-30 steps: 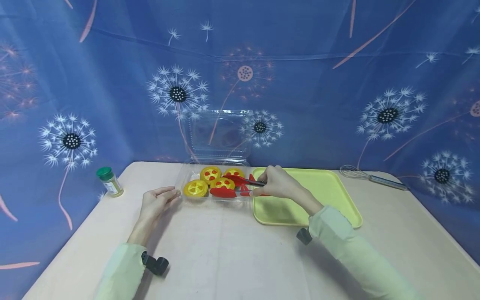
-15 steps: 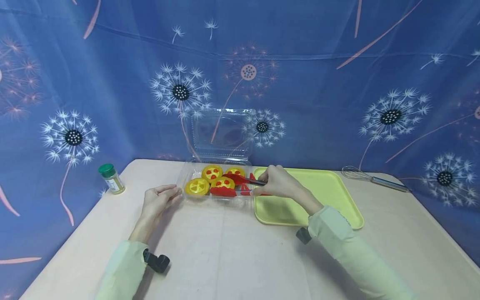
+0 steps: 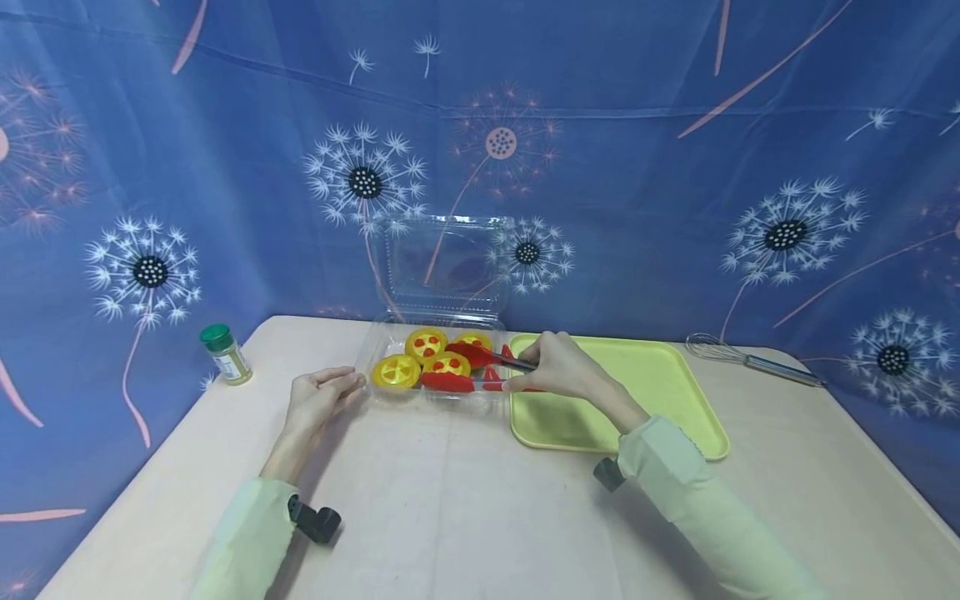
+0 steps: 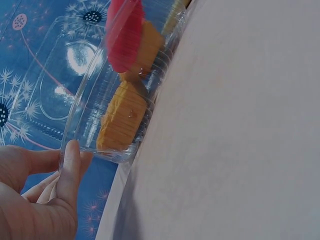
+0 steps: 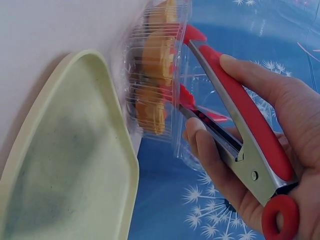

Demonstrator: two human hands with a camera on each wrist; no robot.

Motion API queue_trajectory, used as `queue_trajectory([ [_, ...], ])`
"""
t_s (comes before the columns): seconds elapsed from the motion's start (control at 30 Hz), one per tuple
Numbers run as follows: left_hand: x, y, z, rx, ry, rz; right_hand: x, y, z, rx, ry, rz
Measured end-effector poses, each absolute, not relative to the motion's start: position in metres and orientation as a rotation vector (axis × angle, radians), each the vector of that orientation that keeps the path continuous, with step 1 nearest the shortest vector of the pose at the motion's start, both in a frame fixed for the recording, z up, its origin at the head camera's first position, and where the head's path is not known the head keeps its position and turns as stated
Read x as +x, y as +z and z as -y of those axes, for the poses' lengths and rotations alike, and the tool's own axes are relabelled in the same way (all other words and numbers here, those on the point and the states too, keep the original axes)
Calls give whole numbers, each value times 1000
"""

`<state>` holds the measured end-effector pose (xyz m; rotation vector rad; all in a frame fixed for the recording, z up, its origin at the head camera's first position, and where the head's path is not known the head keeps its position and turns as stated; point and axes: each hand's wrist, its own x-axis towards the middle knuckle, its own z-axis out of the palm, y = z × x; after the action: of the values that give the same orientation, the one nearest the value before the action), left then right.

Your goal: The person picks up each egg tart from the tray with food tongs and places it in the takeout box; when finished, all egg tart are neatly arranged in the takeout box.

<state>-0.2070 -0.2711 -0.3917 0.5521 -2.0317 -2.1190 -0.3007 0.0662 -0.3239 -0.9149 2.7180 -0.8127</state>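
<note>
My left hand (image 3: 318,404) pinches the rim of a clear plastic clamshell container (image 4: 75,107) at its left front corner, thumb and fingers on either side. The container's lid stands raised at the back. Inside sit several yellow toy tarts; the left one (image 3: 396,372) has a wedge pattern, and others carry red spots. My right hand (image 3: 562,371) grips tongs (image 5: 240,120) with red heads and red-covered metal handles. Those heads reach into the container on both sides of the front red-spotted tart (image 3: 446,364). Whether they touch it, I cannot tell.
A yellow tray (image 3: 637,392) lies right of the container, under my right hand. Further right is a whisk (image 3: 753,360). A green-capped shaker jar (image 3: 227,357) stands at the table's left edge. Blue dandelion-print cloth (image 3: 637,208) hangs behind.
The head view has shifted slightly. Both hands, the tongs and the tarts stay nearly in place, with the tong heads around the same tart.
</note>
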Motion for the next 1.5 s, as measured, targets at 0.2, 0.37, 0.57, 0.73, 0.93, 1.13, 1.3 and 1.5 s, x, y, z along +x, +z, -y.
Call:
queue_trajectory([
  [0.2, -208, -391, 272, 566, -2103, 2042, -301, -324, -66, -903, -810, -2718],
  [0.37, -208, -391, 271, 567, -2103, 2034, -301, -325, -67, -901, -818, -2720],
  [0.57, -208, -392, 272, 560, -2101, 2030, -307, -328, -69, -893, -839, -2707],
  [0.73, -208, -391, 271, 571, -2100, 2023, -312, -331, -72, -854, -902, -2676],
  [0.93, -209, -390, 270, 568, -2111, 2018, -312, -332, -75, -813, -962, -2666],
  [1.13, -208, -390, 269, 581, -2121, 2036, -310, -333, -82, -734, -1035, -2658],
  [1.3, -206, -390, 267, 595, -2116, 2058, -308, -332, -102, -682, -1111, -2660],
  [1.5, -204, -390, 270, 553, -2158, 2007, -303, -330, -140, -600, -1229, -2655],
])
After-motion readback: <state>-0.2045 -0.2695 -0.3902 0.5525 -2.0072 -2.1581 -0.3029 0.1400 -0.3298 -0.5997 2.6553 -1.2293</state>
